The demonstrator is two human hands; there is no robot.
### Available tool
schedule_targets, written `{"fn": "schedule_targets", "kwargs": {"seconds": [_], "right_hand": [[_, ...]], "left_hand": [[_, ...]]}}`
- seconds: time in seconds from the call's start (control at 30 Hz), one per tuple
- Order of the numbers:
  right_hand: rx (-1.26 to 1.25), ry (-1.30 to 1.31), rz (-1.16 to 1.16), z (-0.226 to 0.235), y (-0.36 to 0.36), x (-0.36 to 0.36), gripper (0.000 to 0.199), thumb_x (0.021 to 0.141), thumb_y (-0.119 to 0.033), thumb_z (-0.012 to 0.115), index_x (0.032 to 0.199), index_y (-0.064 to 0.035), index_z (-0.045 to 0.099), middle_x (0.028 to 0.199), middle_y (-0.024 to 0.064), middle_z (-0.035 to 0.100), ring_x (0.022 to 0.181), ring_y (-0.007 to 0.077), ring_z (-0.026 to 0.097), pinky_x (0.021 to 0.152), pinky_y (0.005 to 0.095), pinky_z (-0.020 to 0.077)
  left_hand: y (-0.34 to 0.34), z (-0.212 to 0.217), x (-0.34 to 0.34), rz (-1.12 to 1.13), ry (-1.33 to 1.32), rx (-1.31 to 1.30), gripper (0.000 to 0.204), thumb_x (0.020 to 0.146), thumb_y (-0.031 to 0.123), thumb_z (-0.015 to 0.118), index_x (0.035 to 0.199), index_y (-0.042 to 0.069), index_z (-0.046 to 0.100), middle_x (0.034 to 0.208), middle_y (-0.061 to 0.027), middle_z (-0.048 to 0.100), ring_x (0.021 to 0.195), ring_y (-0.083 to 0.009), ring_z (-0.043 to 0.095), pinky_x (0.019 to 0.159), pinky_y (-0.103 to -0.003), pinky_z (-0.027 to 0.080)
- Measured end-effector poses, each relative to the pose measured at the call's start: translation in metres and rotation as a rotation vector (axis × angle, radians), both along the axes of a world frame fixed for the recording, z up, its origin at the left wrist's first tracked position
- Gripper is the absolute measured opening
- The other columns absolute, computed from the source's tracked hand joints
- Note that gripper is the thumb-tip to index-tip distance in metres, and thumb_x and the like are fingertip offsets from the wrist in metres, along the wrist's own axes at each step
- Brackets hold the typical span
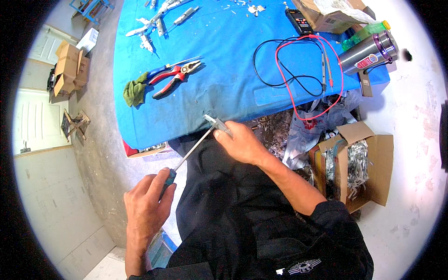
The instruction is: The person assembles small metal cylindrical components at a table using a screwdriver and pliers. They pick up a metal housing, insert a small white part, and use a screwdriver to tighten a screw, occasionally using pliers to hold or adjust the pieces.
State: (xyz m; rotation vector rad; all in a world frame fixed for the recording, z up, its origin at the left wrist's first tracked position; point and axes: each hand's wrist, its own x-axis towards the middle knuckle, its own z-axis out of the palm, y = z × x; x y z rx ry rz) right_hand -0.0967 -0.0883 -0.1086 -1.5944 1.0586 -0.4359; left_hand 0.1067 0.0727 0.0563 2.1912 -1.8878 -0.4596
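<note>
My left hand [147, 200] is closed around the dark handle of a screwdriver [195, 147], whose long shaft slants up and to the right. The shaft's tip meets a small grey metal part [219, 123] at the near edge of the table. My right hand [242, 143] grips that part between thumb and fingers, and the fingers hide some of it. Beyond, on the blue cloth, lie red-handled pliers [179, 77]. A thin tool with a blue handle [156, 71] lies alongside them. A crumpled green rag [134, 92] sits against the handles.
Similar grey metal parts [160, 27] lie at the far left of the blue-covered table [224, 51]. To the right are a multimeter [298, 21] with red and black leads [278, 58], and a steel thermos [366, 56] lying tilted. A carton of metal scraps [378, 163] stands below.
</note>
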Motion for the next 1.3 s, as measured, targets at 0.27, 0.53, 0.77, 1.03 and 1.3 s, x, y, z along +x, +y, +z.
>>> {"fn": "schedule_targets", "kwargs": {"seconds": [0.27, 0.53, 0.77, 1.03, 1.3], "right_hand": [[-0.038, -0.081, 0.072, -0.007, -0.001, -0.002, 0.034, 0.106, -0.030, 0.058, 0.099, 0.0034, 0.061, 0.081, 0.0304, 0.067, 0.079, 0.0508, 0.067, 0.070, 0.0579, 0.0492], [-0.154, 0.305, 0.136, 0.021, 0.000, 0.006, 0.032, 0.105, -0.029, 0.060, 0.102, 0.0029, 0.060, 0.083, 0.0334, 0.070, 0.082, 0.0545, 0.069, 0.075, 0.0638, 0.0535], [-0.171, 0.309, 0.112, 0.018, 0.002, 0.008, 0.031, 0.105, -0.029, 0.060, 0.102, 0.0024, 0.060, 0.080, 0.0317, 0.071, 0.079, 0.0529, 0.070, 0.073, 0.0633, 0.0548], [-0.207, 0.320, 0.118, 0.020, 0.002, 0.009, 0.031, 0.105, -0.028, 0.060, 0.100, 0.0030, 0.060, 0.078, 0.0301, 0.071, 0.075, 0.0512, 0.071, 0.070, 0.0617, 0.0559], [-0.252, 0.332, 0.131, 0.021, 0.003, 0.009, 0.031, 0.104, -0.026, 0.061, 0.098, 0.0035, 0.060, 0.076, 0.0303, 0.070, 0.073, 0.0494, 0.071, 0.067, 0.0597, 0.0568]], "left_hand": [[-0.007, 0.008, 0.001, -0.045, -0.062, 0.035, 0.037, 0.087, 0.010, 0.081, 0.122, 0.007, 0.071, 0.090, -0.0123, 0.071, 0.073, -0.0313, 0.071, 0.064, -0.043, 0.056], [-0.020, 0.033, -0.011, -0.190, -0.239, 0.131, 0.042, 0.089, 0.012, 0.079, 0.129, 0.004, 0.065, 0.092, -0.0108, 0.070, 0.076, -0.0304, 0.071, 0.063, -0.043, 0.056], [-0.029, 0.038, -0.005, -0.206, -0.233, 0.193, 0.044, 0.090, 0.013, 0.079, 0.131, 0.006, 0.064, 0.093, -0.0087, 0.068, 0.075, -0.0265, 0.069, 0.061, -0.040, 0.055], [-0.028, 0.032, -0.003, -0.285, -0.361, 0.169, 0.042, 0.089, 0.013, 0.080, 0.128, 0.005, 0.064, 0.093, -0.0083, 0.067, 0.075, -0.0261, 0.069, 0.060, -0.040, 0.055], [-0.034, 0.033, 0.001, -0.131, -0.065, 0.188, 0.037, 0.091, 0.011, 0.079, 0.126, 0.006, 0.066, 0.082, -0.0143, 0.069, 0.067, -0.0326, 0.069, 0.059, -0.046, 0.054]]}}
